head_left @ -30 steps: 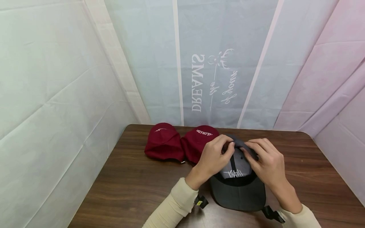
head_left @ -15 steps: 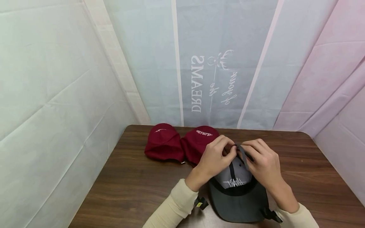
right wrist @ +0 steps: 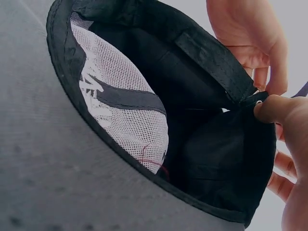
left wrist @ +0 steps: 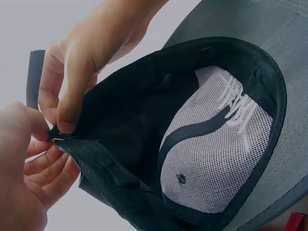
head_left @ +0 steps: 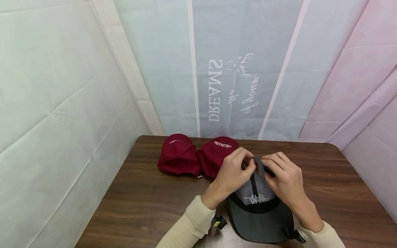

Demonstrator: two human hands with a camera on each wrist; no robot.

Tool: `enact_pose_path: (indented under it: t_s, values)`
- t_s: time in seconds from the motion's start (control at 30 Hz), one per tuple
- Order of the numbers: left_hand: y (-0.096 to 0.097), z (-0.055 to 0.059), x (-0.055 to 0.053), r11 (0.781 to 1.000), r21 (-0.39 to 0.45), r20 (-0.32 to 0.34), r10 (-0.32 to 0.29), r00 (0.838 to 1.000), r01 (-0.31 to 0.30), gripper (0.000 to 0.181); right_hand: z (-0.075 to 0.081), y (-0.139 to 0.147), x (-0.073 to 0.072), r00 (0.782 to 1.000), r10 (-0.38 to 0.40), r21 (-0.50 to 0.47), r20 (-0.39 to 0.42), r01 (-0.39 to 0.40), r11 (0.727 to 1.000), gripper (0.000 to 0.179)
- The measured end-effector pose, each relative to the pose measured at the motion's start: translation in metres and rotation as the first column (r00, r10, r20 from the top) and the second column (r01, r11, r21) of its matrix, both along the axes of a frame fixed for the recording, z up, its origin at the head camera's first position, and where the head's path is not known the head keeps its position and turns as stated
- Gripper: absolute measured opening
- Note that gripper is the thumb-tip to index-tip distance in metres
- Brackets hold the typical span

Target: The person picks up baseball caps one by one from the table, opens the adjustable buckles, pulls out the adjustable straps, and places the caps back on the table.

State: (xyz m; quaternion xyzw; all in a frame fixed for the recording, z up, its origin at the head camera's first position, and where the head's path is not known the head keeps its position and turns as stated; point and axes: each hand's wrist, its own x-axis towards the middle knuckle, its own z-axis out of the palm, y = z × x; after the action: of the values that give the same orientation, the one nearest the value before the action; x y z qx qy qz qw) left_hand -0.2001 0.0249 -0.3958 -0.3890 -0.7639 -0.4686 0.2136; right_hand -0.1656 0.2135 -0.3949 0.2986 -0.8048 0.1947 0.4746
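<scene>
A dark grey baseball cap [head_left: 262,224] lies underside up, its brim toward the person. Its inside [right wrist: 202,139] shows a dark sweatband, pale mesh and the back of white stitched lettering. My left hand [head_left: 234,168] pinches the cap's back strap at the rear edge between thumb and fingers. Close beside it, my right hand [head_left: 286,177] pinches the same rear edge. A loose grey length of the strap [head_left: 260,168] sticks up between the two hands. In the left wrist view, a small metal-coloured piece shows on the strap at the fingertips.
Two dark red caps [head_left: 178,155] [head_left: 214,156] with white lettering sit side by side at the back of the brown wooden table [head_left: 133,206], left of the grey cap. Behind the table hangs a pale printed cloth [head_left: 235,34]; white cloth [head_left: 62,120] lines the left side.
The grey cap has shifted toward the person. The right hand has moved slightly left, closer to the left hand, and the strap end now stands up between them. The red caps have not moved.
</scene>
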Motion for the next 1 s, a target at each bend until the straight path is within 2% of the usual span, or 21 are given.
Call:
enact_pose_path:
  t_s: [0.6, 0.8, 0.87, 1.0]
  values:
    - [-0.0037, -0.0014, 0.0027, 0.999, 0.042, 0.003, -0.018, 1.0, 0.018, 0.007, -0.0012, -0.0017, 0.0041, 0.998, 0.01, 0.011, -0.057, -0.009, 1.0, 0.039]
    - [-0.0085, -0.0022, -0.001, 0.997, 0.076, 0.039, 0.003, 0.999, -0.006, 0.006, 0.0003, -0.0063, 0.0061, 0.997, 0.033, -0.026, -0.065, -0.034, 0.999, 0.038]
    - [-0.0096, -0.0022, -0.0018, 0.996, 0.087, 0.051, 0.002, 0.999, -0.007, 0.006, 0.0012, -0.008, 0.0069, 0.998, 0.024, -0.033, -0.059, -0.026, 0.999, 0.039]
    - [-0.0095, -0.0033, -0.0023, 0.996, 0.09, 0.029, 0.011, 1.0, -0.014, 0.007, 0.0001, -0.0095, 0.0076, 0.999, -0.015, -0.025, -0.032, 0.014, 1.0, 0.038]
